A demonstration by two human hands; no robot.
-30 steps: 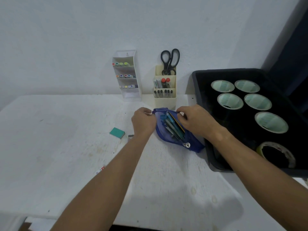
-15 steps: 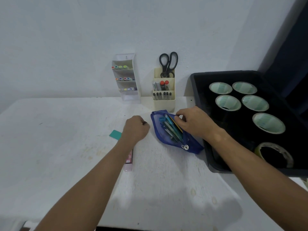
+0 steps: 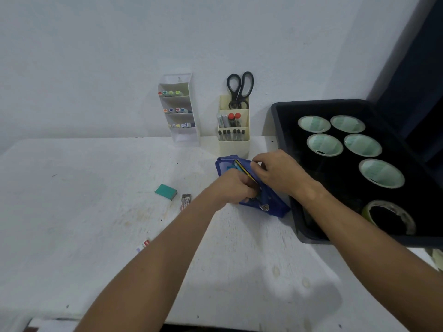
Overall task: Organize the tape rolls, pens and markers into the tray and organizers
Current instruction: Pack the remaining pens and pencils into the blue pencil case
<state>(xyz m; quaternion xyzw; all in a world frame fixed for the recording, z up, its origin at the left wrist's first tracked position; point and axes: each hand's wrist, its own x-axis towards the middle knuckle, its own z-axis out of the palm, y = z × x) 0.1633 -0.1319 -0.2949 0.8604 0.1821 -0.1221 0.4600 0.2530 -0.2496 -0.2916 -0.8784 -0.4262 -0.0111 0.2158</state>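
Note:
A blue pencil pouch (image 3: 274,210) lies open on the white table beside the black tray (image 3: 309,236). Pens and a yellow-black pencil (image 3: 242,169) stick out of it. My left hand (image 3: 236,188) reaches into the pouch, its fingers curled round the pens inside; the fingertips are hidden. My right hand (image 3: 279,173) pinches the pouch's far edge and holds it open. Several pale green tape rolls (image 3: 324,144) and one clear roll (image 3: 389,218) lie in the tray. Markers fill the white tiered organizer (image 3: 178,111), and pens stand in the cream organizer (image 3: 233,140).
Black scissors (image 3: 239,88) stand in the cream organizer's back slot. A green eraser (image 3: 166,191), a small lead case (image 3: 185,202) and a small red-and-white item (image 3: 143,245) lie on the table left of my forearm. The wall stands close behind.
My left hand left the pouch, set the lead case down beside the eraser, then came back and reached into the pouch. My right hand stayed on the pouch's edge.

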